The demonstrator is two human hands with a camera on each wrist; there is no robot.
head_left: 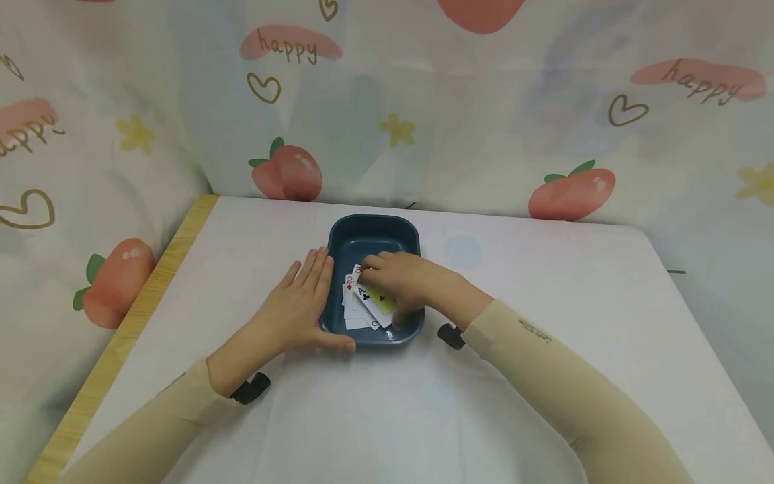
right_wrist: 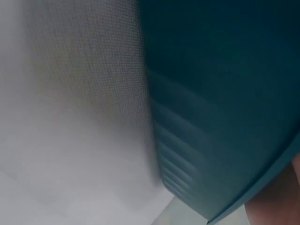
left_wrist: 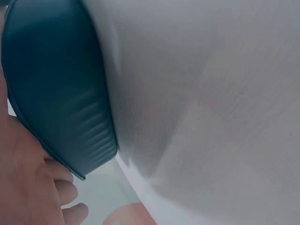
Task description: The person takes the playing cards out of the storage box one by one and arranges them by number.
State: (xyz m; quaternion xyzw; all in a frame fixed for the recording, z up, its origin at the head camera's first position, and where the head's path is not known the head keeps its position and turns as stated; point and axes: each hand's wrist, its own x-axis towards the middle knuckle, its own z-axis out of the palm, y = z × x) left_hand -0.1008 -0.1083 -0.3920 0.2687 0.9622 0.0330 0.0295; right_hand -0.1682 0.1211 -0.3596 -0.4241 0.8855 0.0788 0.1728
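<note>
A dark blue rectangular tray (head_left: 373,226) stands on the white-covered table, with several playing cards (head_left: 357,312) overlapping inside it. A red two of diamonds and a black ace of clubs show among them, beside a yellow patch with a black mark. My left hand (head_left: 302,306) lies flat along the tray's left side, fingers straight, thumb across the near left corner. My right hand (head_left: 399,277) reaches in over the right rim, its fingers bent over the top cards and its blurred thumb by their near edge; it holds cards there, though the hand hides part of the contact.
The white tablecloth (head_left: 363,417) spreads around the tray. A wooden table edge (head_left: 121,336) runs along the left. Behind stands a fabric backdrop (head_left: 453,148) printed with peaches, hearts and flowers. Dark wrist devices (head_left: 250,388) sit at both wrists, close above the cloth.
</note>
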